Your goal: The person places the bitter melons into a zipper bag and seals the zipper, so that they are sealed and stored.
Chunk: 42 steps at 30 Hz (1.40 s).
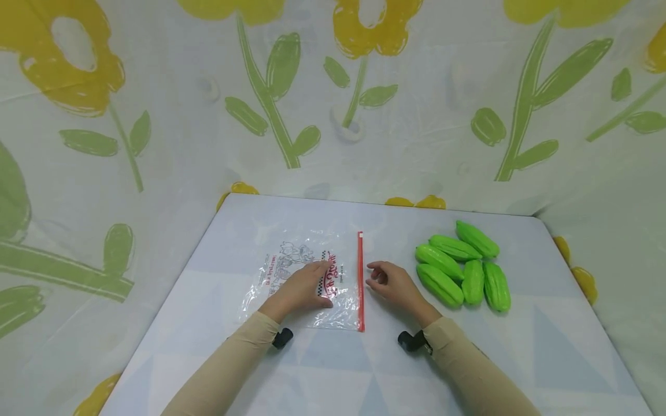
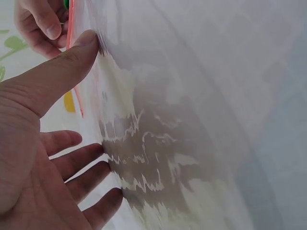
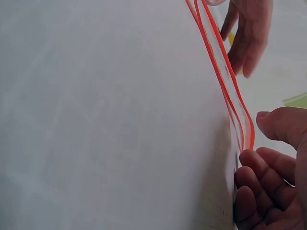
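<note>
A clear plastic zipper bag (image 1: 343, 315) with red and black print lies flat on the table, its red zipper edge (image 1: 361, 283) toward the right. My left hand (image 1: 300, 289) rests on the bag with its fingers spread; in the left wrist view, the thumb and fingertips touch the plastic. Just right of the zipper edge is my right hand (image 1: 398, 289), its fingers loosely bent and holding nothing. In the right wrist view, the red edges of the bag mouth (image 3: 225, 81) stand slightly apart, close to the right fingertips (image 3: 249, 158).
Several bright green, ridged, elongated fruit-like pieces (image 1: 438, 261) lie in a group right of my right hand. The white table (image 1: 416, 381) has pale blue triangles. A flower-printed cloth (image 1: 171, 115) hangs behind the table and at its sides.
</note>
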### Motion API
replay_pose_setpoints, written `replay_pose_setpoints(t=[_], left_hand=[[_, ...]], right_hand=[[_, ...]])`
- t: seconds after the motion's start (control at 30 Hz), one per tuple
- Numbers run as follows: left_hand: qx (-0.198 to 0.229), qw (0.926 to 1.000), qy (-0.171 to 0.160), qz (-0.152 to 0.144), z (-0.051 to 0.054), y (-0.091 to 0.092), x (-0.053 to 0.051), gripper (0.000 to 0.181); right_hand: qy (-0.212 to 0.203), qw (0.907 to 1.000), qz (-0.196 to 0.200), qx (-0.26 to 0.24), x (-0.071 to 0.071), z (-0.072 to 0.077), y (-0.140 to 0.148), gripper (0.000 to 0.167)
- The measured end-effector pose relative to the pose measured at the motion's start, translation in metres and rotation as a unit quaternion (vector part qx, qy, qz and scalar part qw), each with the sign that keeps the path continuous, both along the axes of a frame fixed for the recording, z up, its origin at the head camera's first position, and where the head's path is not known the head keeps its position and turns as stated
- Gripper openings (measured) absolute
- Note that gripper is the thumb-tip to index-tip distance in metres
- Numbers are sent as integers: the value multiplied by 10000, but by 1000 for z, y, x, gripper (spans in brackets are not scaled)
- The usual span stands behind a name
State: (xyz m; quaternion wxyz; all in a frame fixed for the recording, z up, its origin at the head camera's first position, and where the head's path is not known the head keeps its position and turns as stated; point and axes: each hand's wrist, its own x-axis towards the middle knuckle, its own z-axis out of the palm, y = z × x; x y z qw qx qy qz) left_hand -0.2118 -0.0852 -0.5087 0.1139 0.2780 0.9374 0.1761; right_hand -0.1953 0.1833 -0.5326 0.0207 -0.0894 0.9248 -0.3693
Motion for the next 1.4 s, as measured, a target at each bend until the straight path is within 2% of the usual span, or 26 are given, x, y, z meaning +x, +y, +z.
replay_pose_setpoints(t=[0.27, 0.4, 1.0, 1.27, 1.4], left_hand=[[19, 10000, -29, 68, 0, 0, 2, 108], [22, 10000, -33, 55, -1, 0, 3, 108], [35, 9999, -73, 111, 2, 2, 4, 105], [102, 9999, 5, 125, 1, 4, 3, 103], [198, 9995, 37, 231, 0, 8, 2, 101]], right_hand=[[-168, 9997, 50, -174, 0, -1, -5, 40], [-117, 9996, 117, -214, 0, -1, -8, 40], [-409, 9961, 172, -759, 0, -2, -14, 47], [-694, 9931, 134, -935, -1, 0, -17, 48], [-897, 9894, 106, -1138, -2, 0, -16, 48]])
